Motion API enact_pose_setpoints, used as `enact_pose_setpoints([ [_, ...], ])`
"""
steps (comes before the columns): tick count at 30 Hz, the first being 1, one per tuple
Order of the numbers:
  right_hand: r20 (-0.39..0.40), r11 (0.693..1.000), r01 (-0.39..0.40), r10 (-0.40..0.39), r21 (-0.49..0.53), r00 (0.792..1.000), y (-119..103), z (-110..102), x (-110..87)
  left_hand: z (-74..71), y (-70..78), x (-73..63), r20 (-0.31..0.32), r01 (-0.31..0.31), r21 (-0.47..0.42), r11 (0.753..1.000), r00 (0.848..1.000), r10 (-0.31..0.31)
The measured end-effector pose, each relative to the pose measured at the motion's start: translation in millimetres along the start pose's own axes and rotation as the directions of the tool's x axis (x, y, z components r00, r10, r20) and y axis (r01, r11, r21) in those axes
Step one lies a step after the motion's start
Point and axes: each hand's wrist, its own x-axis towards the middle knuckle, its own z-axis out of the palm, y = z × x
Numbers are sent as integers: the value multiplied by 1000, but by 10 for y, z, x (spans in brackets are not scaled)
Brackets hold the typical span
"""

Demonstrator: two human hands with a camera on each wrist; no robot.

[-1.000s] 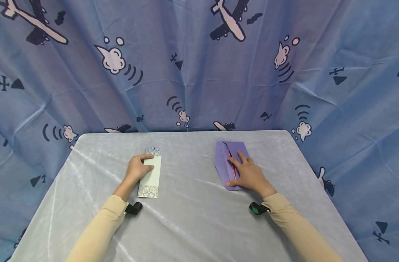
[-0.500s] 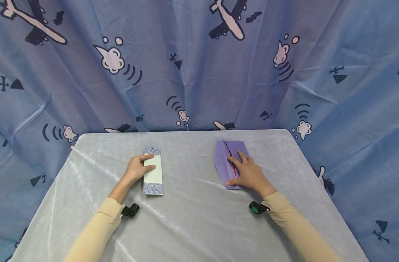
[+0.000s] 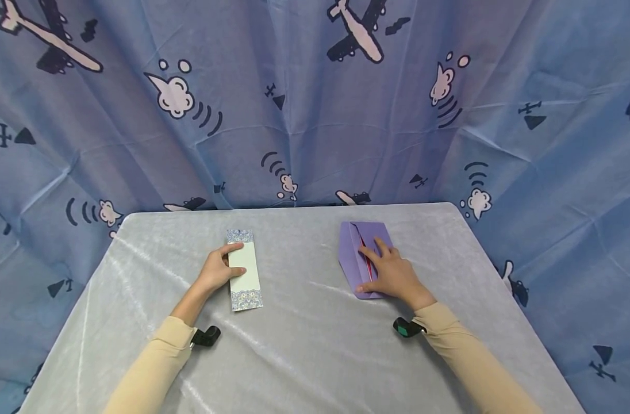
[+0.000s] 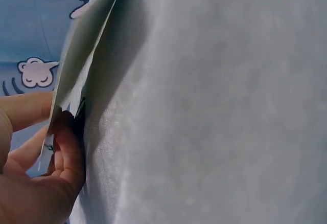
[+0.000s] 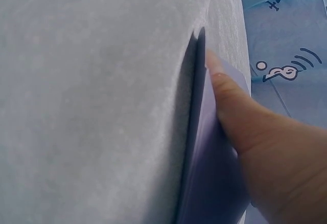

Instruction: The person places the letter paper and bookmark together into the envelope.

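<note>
A long pale green card (image 3: 246, 271) with blue-patterned bands at both ends is pinched by my left hand (image 3: 214, 270). Its thumb lies on the card's face, while the left wrist view shows other fingers curled behind the card (image 4: 76, 65). At the right, a purple envelope (image 3: 348, 259) lies on the table with its flap toward the left. Something red (image 3: 368, 265) shows in the envelope's opening. My right hand (image 3: 395, 276) rests on the envelope with fingers spread, the thumb near its front edge. In the right wrist view, that thumb lies along the envelope's face (image 5: 217, 173).
A table (image 3: 299, 345) covered in pale grey cloth carries both things, well apart from each other. Behind it hangs a blue curtain (image 3: 315, 103) printed with planes and clouds. Small black cameras (image 3: 206, 336) are worn at both wrists.
In the left hand the card has shifted slightly to the right and turned, its near end swinging rightward; its near band's pattern looked different half a second ago. The right hand and envelope stay put.
</note>
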Motion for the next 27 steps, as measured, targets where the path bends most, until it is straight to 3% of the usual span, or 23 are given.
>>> enact_pose_setpoints([
  [3,7,1000,-4,4,3,1000,-5,-8,3,2,-8,-5,-9,-34,8,999,999,34],
  [8,16,1000,-6,6,3,1000,-15,-12,-1,-9,-13,-6,27,-105,48,993,994,104],
  [11,13,1000,-6,6,1,1000,-18,-14,-3,-12,-16,-1,48,-111,77,991,993,108],
  [19,17,1000,-7,7,-1,1000,-22,-25,-2,-20,-39,8,87,-76,1,997,993,75],
  [27,11,1000,-4,4,-2,1000,-11,-14,-3,-23,-49,14,77,-81,-39,996,994,83],
])
